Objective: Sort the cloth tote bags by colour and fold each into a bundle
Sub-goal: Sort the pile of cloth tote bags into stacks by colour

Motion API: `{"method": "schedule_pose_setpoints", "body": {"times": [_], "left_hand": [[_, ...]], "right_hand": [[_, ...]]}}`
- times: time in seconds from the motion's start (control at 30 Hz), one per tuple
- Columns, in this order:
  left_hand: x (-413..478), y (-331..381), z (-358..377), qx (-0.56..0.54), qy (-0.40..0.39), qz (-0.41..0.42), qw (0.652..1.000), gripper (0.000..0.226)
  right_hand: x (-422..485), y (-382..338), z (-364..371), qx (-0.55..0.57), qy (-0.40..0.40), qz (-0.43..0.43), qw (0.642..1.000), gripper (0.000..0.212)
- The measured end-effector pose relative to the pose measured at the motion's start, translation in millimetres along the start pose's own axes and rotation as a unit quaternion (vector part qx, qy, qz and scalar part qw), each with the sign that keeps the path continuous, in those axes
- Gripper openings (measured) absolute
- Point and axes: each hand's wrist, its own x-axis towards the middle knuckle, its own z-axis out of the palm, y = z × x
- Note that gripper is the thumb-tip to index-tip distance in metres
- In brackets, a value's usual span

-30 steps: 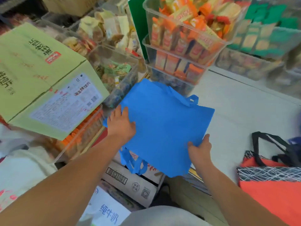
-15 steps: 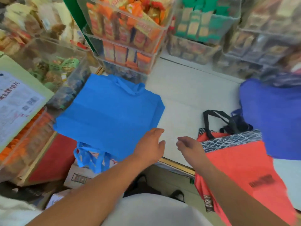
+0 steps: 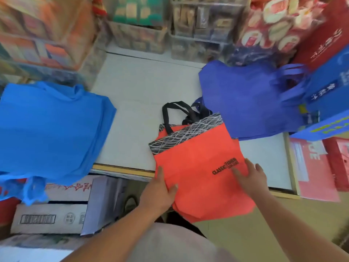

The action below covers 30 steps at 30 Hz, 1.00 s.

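Observation:
An orange tote bag with a black-and-white patterned top band and black handles lies on the white shelf, its bottom hanging over the front edge. My left hand holds its lower left edge, thumb on top of the cloth. My right hand rests flat on the bag's right side near the black print. A light blue tote bag lies flat at the left. A darker blue-violet tote bag lies at the right behind the orange one.
Clear bins of packaged snacks line the back of the shelf. Red and blue gift boxes stand at the right. Cardboard cartons sit on the floor below the shelf's left front edge.
Both hands left the light blue bag, which now lies flat at the left. My view swung right, and both hands came onto the orange bag.

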Motion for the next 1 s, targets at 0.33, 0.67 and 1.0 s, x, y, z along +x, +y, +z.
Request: {"method": "schedule_pose_setpoints", "body": {"times": [0.33, 0.67, 1.0], "left_hand": [[0.7, -8.9, 30.3, -0.147, 0.11, -0.055, 0.981, 0.08], [-19.4, -36.5, -11.2, -0.247, 0.201, -0.138, 0.938, 0.053], [-10.0, -56.9, -100.1, -0.16, 0.307, -0.064, 0.936, 0.091]], "right_hand": [[31.5, 16.2, 6.8, 0.14, -0.068, -0.014, 0.988, 0.087], [3.9, -31.8, 38.5, 0.158, -0.14, -0.055, 0.976, 0.077], [-34.6, -156.3, 72.3, 0.152, -0.065, -0.249, 0.954, 0.077]]}}
